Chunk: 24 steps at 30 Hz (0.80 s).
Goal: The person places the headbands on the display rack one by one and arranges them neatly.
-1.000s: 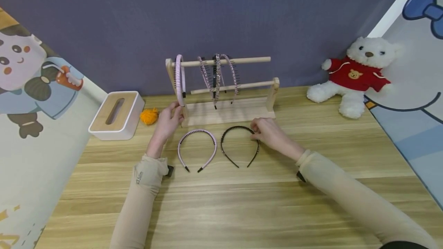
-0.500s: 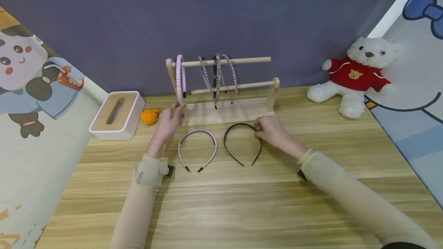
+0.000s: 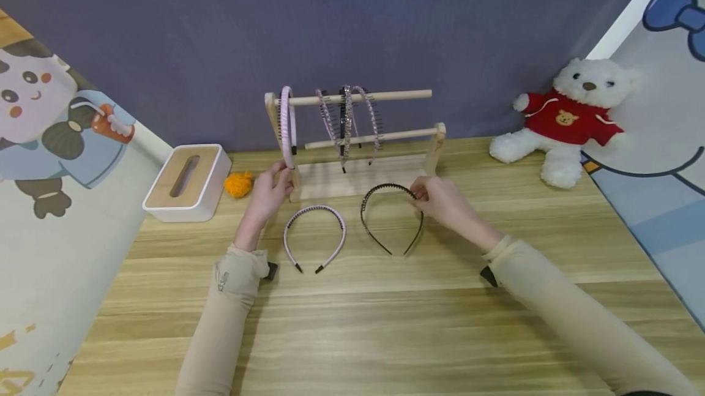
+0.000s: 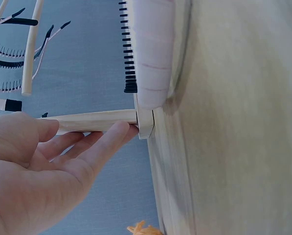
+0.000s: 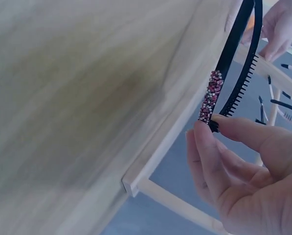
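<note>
A black headband (image 3: pixel 364 207) with comb teeth and a patch of pink and silver rhinestones (image 5: pixel 212 95) is pinched by my right hand (image 3: pixel 443 200) between thumb and fingertips, in front of the wooden rack (image 3: pixel 358 182). Its two ends point toward me. My left hand (image 3: pixel 267 193) touches the rack's left upright (image 4: pixel 97 120) near its base, fingers extended along the wood. A lilac headband (image 3: pixel 286 237) lies on the table between the hands. On the rack's bars hang a wide pale pink headband (image 3: pixel 285 123) at the left and several glittery ones (image 3: pixel 347 120) near the middle.
A white tissue box (image 3: pixel 187 182) with a wooden lid stands at the left, beside an orange yarn pompom (image 3: pixel 238 185). At the right sits a white teddy bear (image 3: pixel 567 117) in a red sweater. A dark wall panel (image 3: pixel 352 22) rises behind the rack.
My right hand has moved the black headband to the right and toward the rack. My left hand has stayed at the upright, and the lilac headband has not moved.
</note>
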Each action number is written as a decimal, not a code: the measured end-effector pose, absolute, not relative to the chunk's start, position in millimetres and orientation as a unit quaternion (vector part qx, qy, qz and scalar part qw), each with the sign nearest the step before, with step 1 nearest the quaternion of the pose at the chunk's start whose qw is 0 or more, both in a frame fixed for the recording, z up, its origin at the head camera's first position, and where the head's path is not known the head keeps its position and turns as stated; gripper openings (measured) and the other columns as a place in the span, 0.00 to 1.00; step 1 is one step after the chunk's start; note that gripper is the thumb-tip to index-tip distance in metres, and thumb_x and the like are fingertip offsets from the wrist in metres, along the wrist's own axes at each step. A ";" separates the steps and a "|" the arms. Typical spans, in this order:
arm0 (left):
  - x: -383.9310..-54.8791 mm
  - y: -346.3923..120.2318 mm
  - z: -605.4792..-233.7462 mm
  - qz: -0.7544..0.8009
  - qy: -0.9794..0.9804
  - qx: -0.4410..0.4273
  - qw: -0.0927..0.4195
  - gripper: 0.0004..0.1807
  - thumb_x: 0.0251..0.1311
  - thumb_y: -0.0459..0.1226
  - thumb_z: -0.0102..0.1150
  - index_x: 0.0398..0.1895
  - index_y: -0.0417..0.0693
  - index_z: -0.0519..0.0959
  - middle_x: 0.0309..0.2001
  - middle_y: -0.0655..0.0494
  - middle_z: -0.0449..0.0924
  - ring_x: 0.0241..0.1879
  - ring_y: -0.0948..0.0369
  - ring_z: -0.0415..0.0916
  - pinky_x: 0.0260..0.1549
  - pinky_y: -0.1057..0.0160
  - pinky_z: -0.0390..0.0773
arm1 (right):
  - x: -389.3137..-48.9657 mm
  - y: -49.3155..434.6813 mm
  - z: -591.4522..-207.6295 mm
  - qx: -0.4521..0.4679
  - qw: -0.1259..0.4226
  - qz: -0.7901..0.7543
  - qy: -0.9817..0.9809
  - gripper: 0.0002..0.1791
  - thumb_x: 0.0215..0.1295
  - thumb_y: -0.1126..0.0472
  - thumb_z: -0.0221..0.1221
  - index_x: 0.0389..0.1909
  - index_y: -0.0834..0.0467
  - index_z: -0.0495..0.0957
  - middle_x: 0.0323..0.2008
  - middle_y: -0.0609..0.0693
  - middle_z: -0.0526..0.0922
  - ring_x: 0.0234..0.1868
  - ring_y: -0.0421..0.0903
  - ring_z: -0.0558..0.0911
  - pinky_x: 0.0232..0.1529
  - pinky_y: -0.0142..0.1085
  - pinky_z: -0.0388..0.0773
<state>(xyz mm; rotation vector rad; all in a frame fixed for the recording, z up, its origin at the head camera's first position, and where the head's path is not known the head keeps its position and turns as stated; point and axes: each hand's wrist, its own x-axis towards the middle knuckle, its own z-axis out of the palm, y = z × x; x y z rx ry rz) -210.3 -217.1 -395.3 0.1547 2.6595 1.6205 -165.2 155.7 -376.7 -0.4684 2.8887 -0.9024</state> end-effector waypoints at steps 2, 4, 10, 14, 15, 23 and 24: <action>-210.5 -216.7 -395.1 0.518 0.854 0.049 0.010 0.24 0.87 0.36 0.42 0.76 0.27 0.68 0.64 0.23 0.75 0.58 0.35 0.82 0.58 0.50 0.87 | -165.0 158.3 -372.9 -0.147 0.039 -0.301 0.941 0.12 0.67 0.76 0.67 0.50 0.74 0.83 0.43 0.66 0.88 0.45 0.62 0.89 0.48 0.51 0.91; -210.5 -216.5 -395.4 0.516 0.855 0.049 0.010 0.25 0.87 0.36 0.42 0.76 0.27 0.67 0.64 0.23 0.75 0.58 0.35 0.83 0.58 0.50 0.87 | -164.9 161.2 -368.2 -0.143 0.037 -0.304 0.941 0.13 0.67 0.76 0.67 0.51 0.74 0.83 0.44 0.67 0.89 0.46 0.62 0.89 0.49 0.51 0.91; -210.0 -217.0 -395.1 0.520 0.853 0.050 0.009 0.25 0.87 0.35 0.42 0.76 0.27 0.66 0.64 0.23 0.75 0.57 0.35 0.83 0.57 0.51 0.88 | -164.4 169.5 -355.0 -0.139 0.027 -0.294 0.945 0.14 0.69 0.74 0.67 0.54 0.74 0.82 0.45 0.68 0.89 0.46 0.63 0.89 0.48 0.53 0.91; -209.6 -217.3 -395.4 0.521 0.852 0.052 0.010 0.25 0.87 0.35 0.42 0.77 0.27 0.66 0.64 0.22 0.75 0.58 0.35 0.82 0.58 0.51 0.87 | -164.6 175.0 -348.7 -0.137 0.010 -0.289 0.947 0.15 0.69 0.73 0.68 0.53 0.74 0.83 0.44 0.68 0.89 0.46 0.63 0.89 0.49 0.55 0.91; -209.5 -217.3 -395.6 0.521 0.852 0.052 0.012 0.25 0.87 0.35 0.41 0.77 0.27 0.65 0.64 0.22 0.75 0.58 0.35 0.82 0.58 0.51 0.87 | -164.5 176.3 -347.3 -0.137 0.006 -0.288 0.948 0.15 0.69 0.72 0.68 0.53 0.74 0.83 0.44 0.67 0.89 0.46 0.63 0.89 0.50 0.55 0.90; -209.0 -217.1 -395.2 0.521 0.852 0.052 0.018 0.26 0.87 0.36 0.41 0.78 0.27 0.64 0.65 0.23 0.74 0.60 0.35 0.81 0.60 0.50 0.86 | -162.4 187.6 -335.2 -0.130 -0.015 -0.281 0.951 0.14 0.70 0.70 0.69 0.52 0.72 0.84 0.44 0.67 0.89 0.45 0.63 0.89 0.47 0.55 0.90; -208.7 -216.9 -395.0 0.520 0.852 0.052 0.018 0.26 0.87 0.36 0.40 0.78 0.27 0.64 0.65 0.23 0.74 0.60 0.36 0.81 0.60 0.50 0.86 | -162.6 189.1 -333.4 -0.129 -0.019 -0.281 0.951 0.14 0.70 0.69 0.69 0.52 0.72 0.84 0.44 0.67 0.89 0.44 0.62 0.90 0.47 0.56 0.90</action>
